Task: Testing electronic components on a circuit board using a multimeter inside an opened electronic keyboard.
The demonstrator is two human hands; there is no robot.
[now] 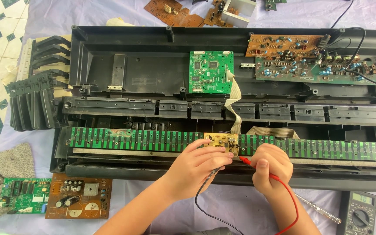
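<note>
An opened black keyboard case lies across the cloth. Along its front runs a long green contact strip board with a small tan board in the middle. My left hand grips a black test probe whose black lead curls down toward me. My right hand grips a red test probe, its tip at the tan board's lower right edge; the red lead loops down past my wrist. Both hands rest on the case's front rail.
A multimeter lies at the lower right beside a screwdriver. A green board and a brown board sit at the lower left by a grey rag. A green main board and more boards lie in the case; removed black keys are stacked left.
</note>
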